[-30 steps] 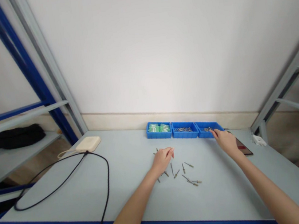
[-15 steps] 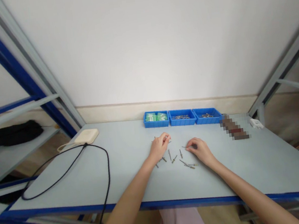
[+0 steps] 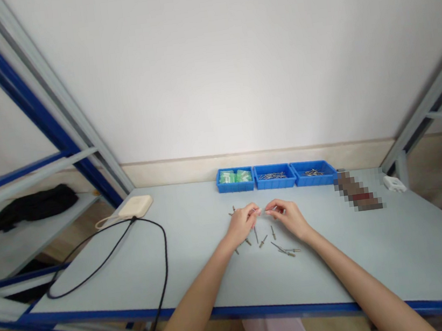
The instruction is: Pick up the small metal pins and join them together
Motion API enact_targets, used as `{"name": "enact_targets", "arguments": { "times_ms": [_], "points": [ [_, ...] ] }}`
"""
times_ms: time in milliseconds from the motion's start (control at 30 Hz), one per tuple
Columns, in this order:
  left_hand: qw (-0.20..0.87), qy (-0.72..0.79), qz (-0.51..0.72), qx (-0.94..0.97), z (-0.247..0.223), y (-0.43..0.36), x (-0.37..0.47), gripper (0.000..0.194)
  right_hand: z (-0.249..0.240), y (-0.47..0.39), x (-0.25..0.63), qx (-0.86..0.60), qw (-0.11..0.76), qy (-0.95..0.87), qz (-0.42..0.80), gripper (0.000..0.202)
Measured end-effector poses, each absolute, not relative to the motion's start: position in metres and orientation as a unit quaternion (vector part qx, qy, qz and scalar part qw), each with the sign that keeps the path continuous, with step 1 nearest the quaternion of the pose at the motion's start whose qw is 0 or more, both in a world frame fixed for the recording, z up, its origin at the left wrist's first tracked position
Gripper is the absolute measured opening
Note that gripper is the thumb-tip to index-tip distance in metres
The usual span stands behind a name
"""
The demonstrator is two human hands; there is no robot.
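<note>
My left hand (image 3: 244,223) is closed in a pinch above the table, and what its fingertips hold is too small to make out. Facing it, my right hand (image 3: 288,217) pinches a thin metal blind rivet (image 3: 264,212), mostly hidden by the fingers. A narrow gap separates the two sets of fingertips. On the table below lie several loose blind rivets (image 3: 263,241), some with thick metal ends. A small cluster of rivets (image 3: 289,252) rests below my right hand. More rivets (image 3: 248,241) lie beside and partly behind my left hand.
Three blue bins line the back: one with green-and-white packets (image 3: 236,187), one with metal pins (image 3: 275,182), one with fewer pins (image 3: 315,180). A white box (image 3: 135,206) with a black cable (image 3: 165,249) lies left. A pixelated brown object (image 3: 357,192) and white item (image 3: 394,184) lie right.
My right hand has moved left with the rivet, bringing its fingertips close to those of my left hand. The whole view has shifted slightly.
</note>
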State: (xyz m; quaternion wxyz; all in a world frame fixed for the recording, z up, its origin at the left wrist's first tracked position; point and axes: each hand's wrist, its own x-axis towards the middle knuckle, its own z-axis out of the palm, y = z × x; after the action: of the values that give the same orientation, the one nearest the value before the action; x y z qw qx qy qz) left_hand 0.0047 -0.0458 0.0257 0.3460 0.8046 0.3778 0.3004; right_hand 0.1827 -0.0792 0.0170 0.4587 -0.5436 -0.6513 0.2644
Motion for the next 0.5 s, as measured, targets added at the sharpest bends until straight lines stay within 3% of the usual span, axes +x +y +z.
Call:
{"name": "enact_targets", "arguments": {
  "times_ms": [333,500],
  "points": [
    [0.460,0.329,0.330,0.756,0.0278,-0.0526,0.0104,0.032,0.0194,-0.0847,0.1899,-0.521,0.515,-0.601,0.319,0.026],
    [0.454,0.331,0.363,0.743,0.0307,-0.0520,0.0096,0.035,0.0135,-0.0822,0.1888,-0.516,0.505,-0.594,0.356,0.027]
  ]
}}
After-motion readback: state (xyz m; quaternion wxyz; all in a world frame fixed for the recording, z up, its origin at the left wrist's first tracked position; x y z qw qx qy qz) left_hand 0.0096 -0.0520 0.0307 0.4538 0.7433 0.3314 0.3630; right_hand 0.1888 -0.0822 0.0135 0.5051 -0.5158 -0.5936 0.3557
